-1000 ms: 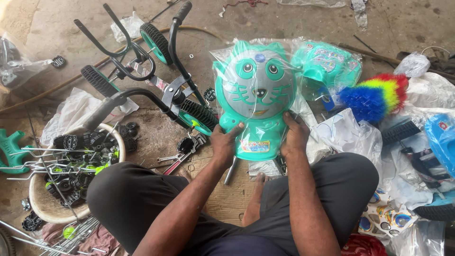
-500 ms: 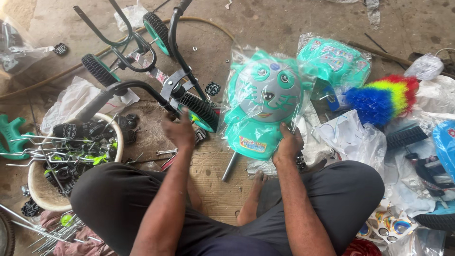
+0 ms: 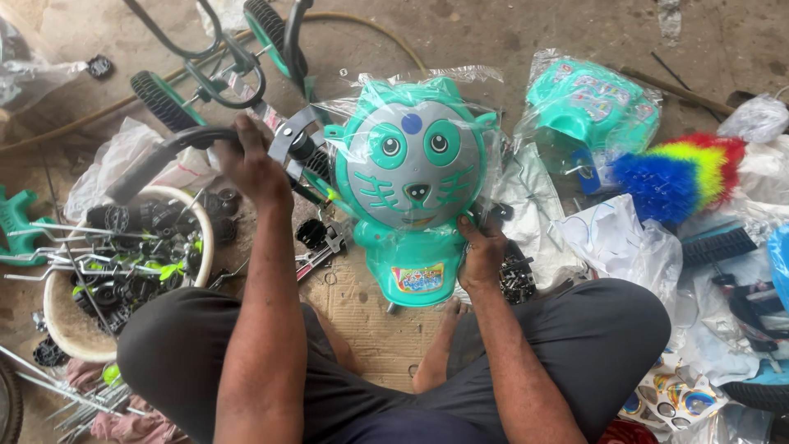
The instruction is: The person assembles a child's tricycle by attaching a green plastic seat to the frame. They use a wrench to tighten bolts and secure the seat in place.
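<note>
I sit cross-legged on the ground. My right hand (image 3: pixel 483 255) grips the lower right edge of a teal plastic cat-face panel (image 3: pixel 411 168), still wrapped in clear plastic and held upright in front of me. My left hand (image 3: pixel 251 160) is closed around the black curved frame tube (image 3: pixel 156 160) of a small tricycle frame with teal-rimmed black wheels (image 3: pixel 164 100). A pair of pliers (image 3: pixel 325 251) lies on the cardboard between my hands.
A white basin (image 3: pixel 62 316) full of black and green small parts and metal rods stands at left. A second wrapped teal part (image 3: pixel 592 107), a rainbow brush (image 3: pixel 678 173), plastic bags and sticker sheets (image 3: pixel 670 399) lie at right.
My left hand has left the cat-face panel and taken hold of the tricycle frame tube. The panel has turned upright, now held by my right hand alone.
</note>
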